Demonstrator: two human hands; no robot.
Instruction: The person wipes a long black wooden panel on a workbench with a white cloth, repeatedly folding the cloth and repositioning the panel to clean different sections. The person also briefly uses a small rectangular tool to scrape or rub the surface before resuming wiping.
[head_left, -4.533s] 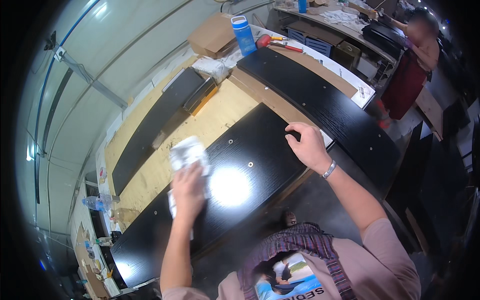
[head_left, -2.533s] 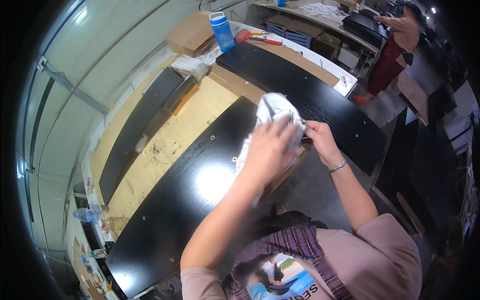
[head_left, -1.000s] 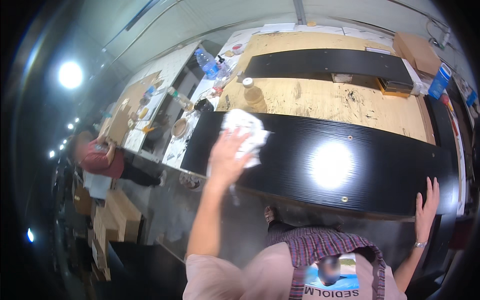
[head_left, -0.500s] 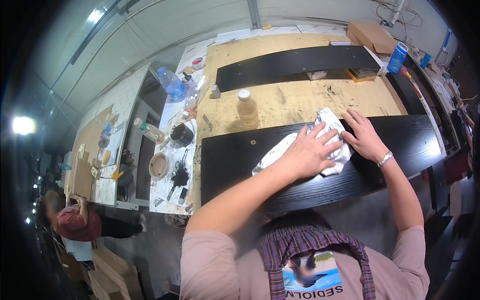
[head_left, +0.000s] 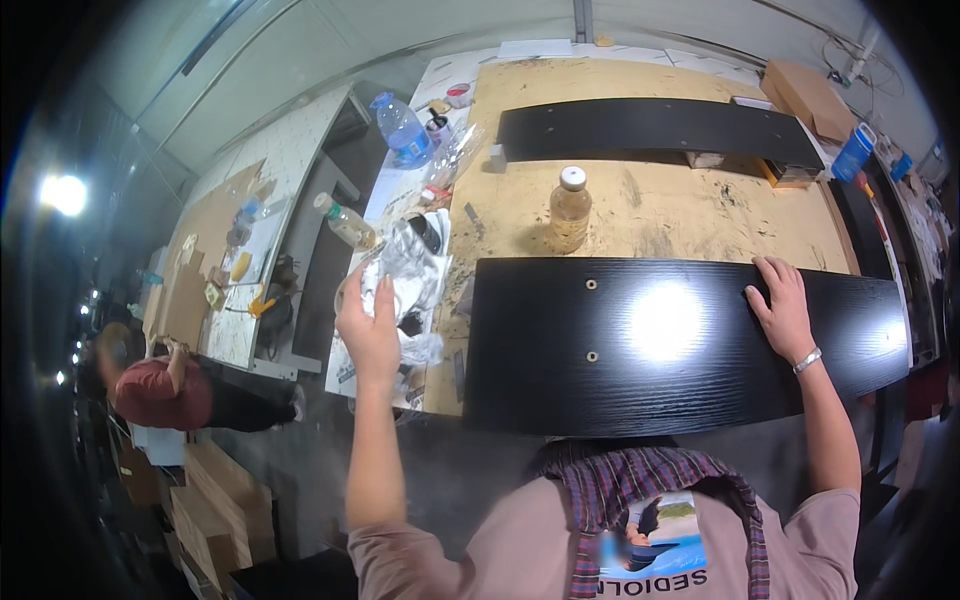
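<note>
A black wood-grain board (head_left: 540, 320) lies across the near part of the table, lamp light glaring off its top. My right hand (head_left: 785, 315) rests with spread fingers over its far edge, toward the right. Out beyond the board's left end, my left hand (head_left: 370, 325) is closed on a crumpled white cloth (head_left: 410, 262) above the stained side strip of the bench. The cloth and hand cover much of what stands there; the black jar shows only in part. A capped bottle of cloudy yellowish liquid (head_left: 570, 215) stands behind the board.
A second black board (head_left: 650, 130) rests on small blocks at the back. Left of it stand a large blue-labelled bottle (head_left: 405, 135) and a smaller green-capped bottle (head_left: 345, 222). A blue container (head_left: 853, 153) is at far right. A person (head_left: 165, 385) stands at lower left.
My left hand has carried the white cloth off the board to the left. My right hand stays on the board's far edge. The view has shifted, and the board has turned slightly.
</note>
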